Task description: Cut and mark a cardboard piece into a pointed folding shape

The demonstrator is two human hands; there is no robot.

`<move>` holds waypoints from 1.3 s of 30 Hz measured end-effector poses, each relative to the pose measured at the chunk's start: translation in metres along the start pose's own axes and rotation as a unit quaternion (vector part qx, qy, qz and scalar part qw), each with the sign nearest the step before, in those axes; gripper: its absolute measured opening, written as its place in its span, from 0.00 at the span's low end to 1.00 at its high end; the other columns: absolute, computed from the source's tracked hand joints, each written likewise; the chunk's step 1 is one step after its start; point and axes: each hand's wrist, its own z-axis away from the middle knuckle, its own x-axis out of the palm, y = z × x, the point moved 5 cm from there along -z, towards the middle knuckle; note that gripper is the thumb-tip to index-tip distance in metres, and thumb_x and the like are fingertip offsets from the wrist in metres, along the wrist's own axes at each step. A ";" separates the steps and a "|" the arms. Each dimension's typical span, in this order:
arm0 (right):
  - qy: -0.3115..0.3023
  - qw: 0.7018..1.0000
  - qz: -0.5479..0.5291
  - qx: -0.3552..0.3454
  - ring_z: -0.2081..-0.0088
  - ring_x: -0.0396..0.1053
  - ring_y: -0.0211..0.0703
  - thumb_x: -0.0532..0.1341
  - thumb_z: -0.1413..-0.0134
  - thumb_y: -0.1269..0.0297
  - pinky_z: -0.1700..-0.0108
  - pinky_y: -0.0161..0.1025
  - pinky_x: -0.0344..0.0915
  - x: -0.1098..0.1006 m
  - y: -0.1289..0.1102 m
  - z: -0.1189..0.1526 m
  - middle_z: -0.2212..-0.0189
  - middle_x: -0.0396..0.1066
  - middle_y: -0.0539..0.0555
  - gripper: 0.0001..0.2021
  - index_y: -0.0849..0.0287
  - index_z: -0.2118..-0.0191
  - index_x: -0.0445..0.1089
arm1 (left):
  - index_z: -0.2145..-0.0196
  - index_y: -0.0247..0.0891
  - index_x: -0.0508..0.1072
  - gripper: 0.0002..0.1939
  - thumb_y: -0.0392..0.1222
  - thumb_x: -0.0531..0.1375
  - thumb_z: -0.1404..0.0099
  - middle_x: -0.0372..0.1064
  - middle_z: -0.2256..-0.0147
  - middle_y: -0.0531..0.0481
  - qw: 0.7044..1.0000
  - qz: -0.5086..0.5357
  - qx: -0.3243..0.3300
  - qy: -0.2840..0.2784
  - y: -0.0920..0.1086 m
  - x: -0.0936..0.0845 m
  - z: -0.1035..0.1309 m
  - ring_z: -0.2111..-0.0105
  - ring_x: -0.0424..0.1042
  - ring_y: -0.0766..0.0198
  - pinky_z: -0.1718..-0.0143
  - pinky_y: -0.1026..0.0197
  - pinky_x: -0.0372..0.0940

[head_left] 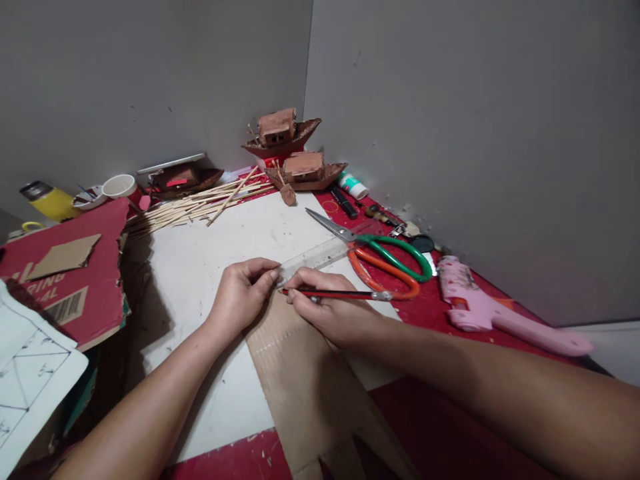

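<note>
The left hand (246, 291) has its fingertips pinched together at the near end of a clear, flat plastic ruler (315, 259). The right hand (327, 307) grips a slim red-and-black pencil (343, 294), its tip close to the left fingertips. Below both sets of fingers runs a strip of brown corrugated cardboard (295, 380), faintly ridged, with pointed notches cut into its near end. Left of the left fingers lie creased drawn paper (45, 373) and a torn-edged red carton piece (95, 280).

Just beyond the right fingers, open metal scissors (347, 233) with looped green and orange handles overlap the ruler's far end; farther right is a smooth pink glue gun (470, 300). These crowd the right fingers' side, while a smooth white board (200, 267) gives flat room between the left fingers and the thin wooden sticks (200, 208). Its edges meet the red table covering (240, 460).

Beyond the fingers stand rough brown model boats (305, 168), near the grey wall (450, 120).
</note>
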 end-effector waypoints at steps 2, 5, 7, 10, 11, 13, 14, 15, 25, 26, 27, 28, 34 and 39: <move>0.000 1.000 0.006 -0.005 0.71 0.65 0.40 0.55 0.47 0.69 0.69 0.36 0.57 0.000 -0.001 0.000 0.74 0.70 0.47 0.05 0.56 0.70 0.67 | 0.67 0.35 0.80 0.07 0.37 0.61 0.40 0.80 0.67 0.46 1.000 0.002 -0.002 0.003 0.001 0.000 0.000 0.67 0.75 0.59 0.63 0.60 0.66; 0.005 1.000 0.004 -0.006 0.71 0.65 0.40 0.55 0.48 0.69 0.69 0.36 0.58 -0.001 -0.001 -0.001 0.75 0.69 0.48 0.05 0.56 0.71 0.66 | 0.67 0.35 0.80 0.07 0.37 0.62 0.41 0.79 0.68 0.46 1.000 0.007 -0.006 0.007 0.001 0.000 0.001 0.68 0.74 0.60 0.64 0.61 0.65; 0.017 1.000 -0.025 -0.007 0.70 0.67 0.41 0.55 0.48 0.69 0.69 0.36 0.60 -0.003 -0.001 0.000 0.74 0.70 0.48 0.05 0.56 0.70 0.67 | 0.67 0.35 0.80 0.07 0.37 0.62 0.41 0.79 0.69 0.48 1.000 0.015 -0.010 0.011 0.000 -0.001 0.001 0.70 0.73 0.62 0.66 0.62 0.65; 0.065 0.995 -0.082 0.000 0.73 0.68 0.40 0.57 0.47 0.68 0.72 0.35 0.62 -0.011 0.001 0.002 0.75 0.72 0.49 0.04 0.56 0.69 0.68 | 0.66 0.34 0.79 0.07 0.38 0.62 0.41 0.76 0.73 0.50 0.999 0.036 -0.022 0.021 -0.003 -0.002 0.001 0.75 0.69 0.66 0.71 0.63 0.63; 0.087 0.991 -0.099 0.002 0.74 0.68 0.39 0.57 0.46 0.67 0.73 0.35 0.62 -0.015 0.000 0.004 0.75 0.72 0.49 0.03 0.56 0.69 0.69 | 0.65 0.34 0.79 0.08 0.39 0.62 0.41 0.75 0.75 0.51 0.998 0.044 -0.028 0.023 -0.004 -0.003 0.001 0.77 0.67 0.67 0.73 0.64 0.62; 0.133 0.983 -0.126 -0.002 0.76 0.67 0.38 0.58 0.46 0.67 0.75 0.35 0.62 -0.024 -0.002 0.008 0.74 0.72 0.50 0.03 0.57 0.68 0.69 | 0.64 0.33 0.79 0.09 0.40 0.62 0.41 0.72 0.78 0.53 0.997 0.059 -0.040 0.025 -0.003 -0.005 0.003 0.80 0.64 0.69 0.76 0.65 0.60; 0.156 0.978 -0.137 -0.008 0.77 0.67 0.38 0.58 0.46 0.67 0.75 0.35 0.63 -0.029 -0.004 0.010 0.74 0.72 0.51 0.03 0.57 0.68 0.69 | 0.64 0.33 0.79 0.09 0.40 0.63 0.41 0.71 0.79 0.54 0.997 0.066 -0.045 0.024 -0.002 -0.005 0.004 0.81 0.64 0.69 0.77 0.66 0.59; 0.175 0.974 -0.146 -0.015 0.77 0.67 0.38 0.59 0.46 0.67 0.76 0.36 0.63 -0.033 -0.007 0.013 0.74 0.72 0.51 0.03 0.57 0.68 0.70 | 0.65 0.33 0.78 0.08 0.40 0.63 0.41 0.71 0.79 0.54 0.996 0.071 -0.049 0.024 0.001 -0.006 0.005 0.81 0.63 0.70 0.77 0.66 0.59; 0.184 0.946 -0.267 0.006 0.79 0.67 0.35 0.63 0.52 0.66 0.79 0.33 0.63 -0.050 -0.034 0.026 0.76 0.74 0.50 0.02 0.58 0.70 0.71 | 0.67 0.32 0.77 0.07 0.38 0.65 0.43 0.72 0.79 0.53 0.993 0.078 -0.092 0.010 0.047 -0.014 0.031 0.78 0.67 0.70 0.76 0.68 0.62; 0.182 0.943 -0.279 0.018 0.80 0.66 0.35 0.64 0.52 0.66 0.79 0.33 0.63 -0.051 -0.034 0.028 0.76 0.73 0.50 0.03 0.58 0.70 0.71 | 0.67 0.32 0.77 0.07 0.39 0.65 0.43 0.72 0.78 0.53 0.990 0.087 -0.107 -0.005 0.045 -0.013 0.034 0.78 0.67 0.70 0.76 0.68 0.63; 0.178 0.939 -0.292 0.030 0.80 0.66 0.34 0.64 0.52 0.65 0.79 0.32 0.63 -0.052 -0.033 0.030 0.77 0.73 0.49 0.03 0.58 0.70 0.71 | 0.68 0.32 0.77 0.07 0.39 0.65 0.43 0.72 0.77 0.52 0.987 0.097 -0.124 -0.017 0.042 -0.012 0.038 0.78 0.68 0.70 0.75 0.68 0.63; 0.172 0.935 -0.306 0.041 0.81 0.65 0.34 0.64 0.51 0.65 0.80 0.32 0.62 -0.053 -0.032 0.032 0.78 0.73 0.49 0.03 0.58 0.69 0.71 | 0.68 0.32 0.77 0.08 0.40 0.65 0.44 0.73 0.77 0.51 0.984 0.109 -0.140 -0.026 0.039 -0.011 0.040 0.78 0.68 0.70 0.75 0.68 0.63; 0.125 0.925 -0.348 0.083 0.79 0.67 0.34 0.64 0.49 0.65 0.78 0.31 0.64 -0.047 -0.027 0.041 0.77 0.74 0.49 0.03 0.58 0.69 0.71 | 0.68 0.33 0.77 0.10 0.42 0.68 0.45 0.74 0.75 0.51 0.973 0.153 -0.173 -0.015 0.038 -0.019 0.053 0.78 0.68 0.70 0.75 0.69 0.63; 0.136 0.928 -0.341 0.063 0.76 0.69 0.37 0.63 0.48 0.67 0.78 0.31 0.66 -0.047 -0.027 0.040 0.76 0.74 0.49 0.02 0.56 0.70 0.72 | 0.68 0.34 0.78 0.09 0.43 0.69 0.44 0.76 0.73 0.50 0.976 0.127 -0.178 -0.007 0.029 -0.024 0.070 0.77 0.68 0.71 0.73 0.68 0.63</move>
